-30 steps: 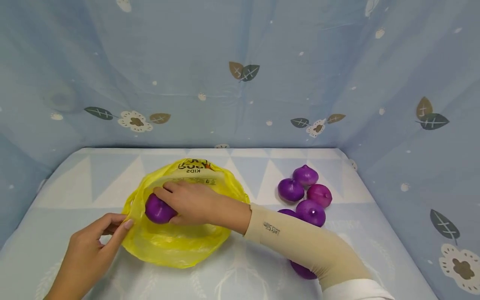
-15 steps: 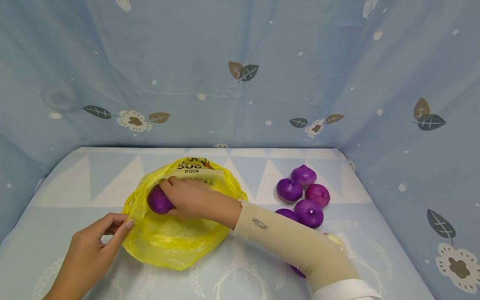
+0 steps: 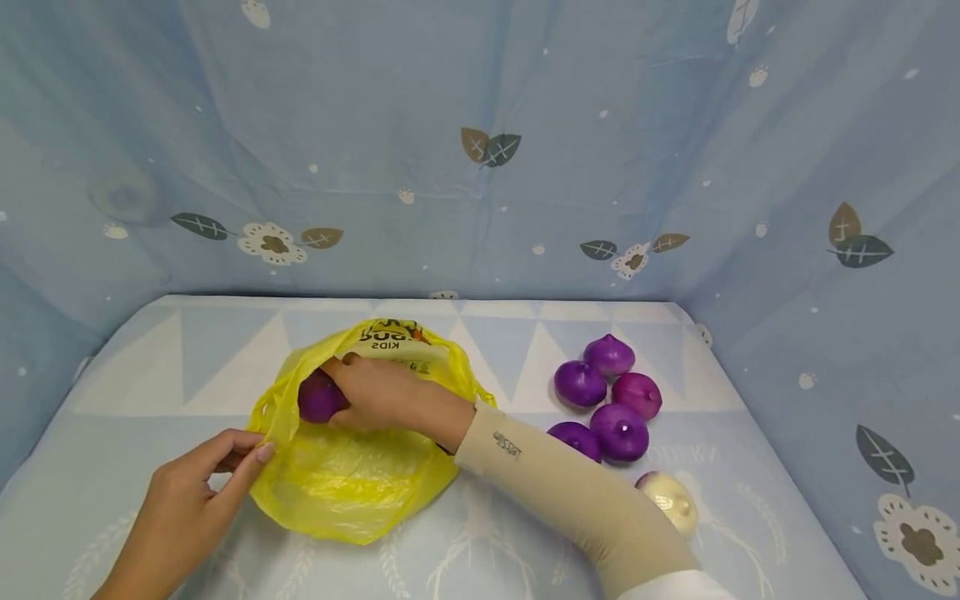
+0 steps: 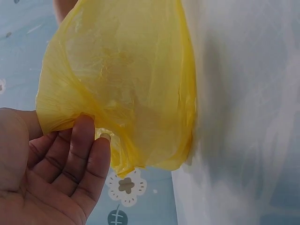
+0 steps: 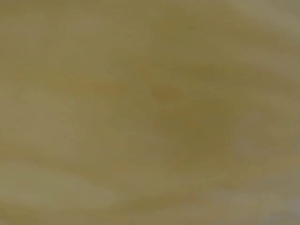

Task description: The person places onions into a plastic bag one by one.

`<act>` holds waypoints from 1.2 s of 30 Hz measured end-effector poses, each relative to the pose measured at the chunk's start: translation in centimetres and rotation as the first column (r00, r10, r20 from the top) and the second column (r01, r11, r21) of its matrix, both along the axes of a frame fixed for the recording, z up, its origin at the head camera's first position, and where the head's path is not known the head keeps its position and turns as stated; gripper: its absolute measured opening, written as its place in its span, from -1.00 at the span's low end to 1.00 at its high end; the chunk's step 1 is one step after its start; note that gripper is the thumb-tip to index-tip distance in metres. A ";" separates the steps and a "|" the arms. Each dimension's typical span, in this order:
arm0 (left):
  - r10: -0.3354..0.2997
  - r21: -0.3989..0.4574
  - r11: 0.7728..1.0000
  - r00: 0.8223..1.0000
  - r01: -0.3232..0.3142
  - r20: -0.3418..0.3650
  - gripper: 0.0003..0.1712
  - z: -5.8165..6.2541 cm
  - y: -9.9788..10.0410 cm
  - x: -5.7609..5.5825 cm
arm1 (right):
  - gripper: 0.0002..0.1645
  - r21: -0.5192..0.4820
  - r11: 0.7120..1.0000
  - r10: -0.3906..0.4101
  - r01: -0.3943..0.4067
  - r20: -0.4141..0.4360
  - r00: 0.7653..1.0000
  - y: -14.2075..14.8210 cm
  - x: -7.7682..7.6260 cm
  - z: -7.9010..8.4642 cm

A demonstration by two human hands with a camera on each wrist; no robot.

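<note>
Closer to the left edge of the bench [image 3: 225, 354] than to the right, a yellow plastic bag [image 3: 360, 518] gapes toward the person; the left hand [image 3: 197, 492] pinches its rim on the left side, thumb against fingers; the right hand [image 3: 378, 396] is inside the bag's mouth, fingers curled round a purple onion [image 3: 318, 402]; a beige sleeve [image 3: 551, 479] covers that forearm, reaching across from the near right; toward the right edge, five other purple onions [image 3: 619, 432] sit clustered, and a paler onion [image 3: 670, 503] lies nearer the front edge, beside the sleeve.
</note>
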State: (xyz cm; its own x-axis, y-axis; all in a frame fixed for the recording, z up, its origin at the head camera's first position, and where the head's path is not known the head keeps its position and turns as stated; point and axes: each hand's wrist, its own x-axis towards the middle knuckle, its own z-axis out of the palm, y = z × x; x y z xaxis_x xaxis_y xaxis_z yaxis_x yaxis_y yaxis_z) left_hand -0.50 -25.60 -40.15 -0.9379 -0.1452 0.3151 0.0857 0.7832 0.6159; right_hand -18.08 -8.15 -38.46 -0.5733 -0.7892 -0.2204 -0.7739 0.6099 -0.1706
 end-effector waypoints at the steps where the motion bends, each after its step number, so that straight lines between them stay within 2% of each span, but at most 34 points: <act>1: 0.001 0.000 1.000 1.000 -0.001 0.005 -0.93 0.0 0.0 0.0 | -0.12 -0.003 1.000 -0.009 0.009 -0.005 1.000 -0.1 0.0 -0.1; 7: 0.001 -0.013 1.000 1.000 -0.001 -0.001 -0.93 0.0 -0.1 0.2 | -0.24 -0.004 0.999 -0.038 0.037 -0.073 0.997 -1.0 0.1 -0.4; 10: -0.003 -0.011 1.000 1.000 0.003 -0.009 -0.92 0.0 -0.1 0.1 | -0.23 0.017 0.999 -0.038 0.040 -0.099 0.994 -1.3 0.3 -0.4; 19: -0.001 -0.011 1.000 1.000 0.001 0.006 -0.91 -0.1 0.0 0.1 | -0.23 0.051 0.998 -0.038 0.042 -0.087 0.995 -1.7 0.5 -0.5; 26: 0.003 -0.010 1.000 1.000 -0.002 0.025 -0.91 -0.2 0.0 0.2 | -0.28 0.048 0.998 -0.039 0.045 -0.121 0.992 -1.8 0.4 -0.7; 32: -0.006 -0.002 1.000 1.000 0.006 0.001 -0.89 -0.3 0.0 0.1 | -0.25 0.040 0.998 -0.039 0.045 -0.132 0.990 -1.9 0.3 -0.9; 36: -0.014 0.000 1.000 1.000 0.014 -0.028 -0.88 -0.1 -0.1 0.0 | -0.22 0.026 0.998 -0.046 0.049 -0.110 0.993 -1.8 0.1 -0.6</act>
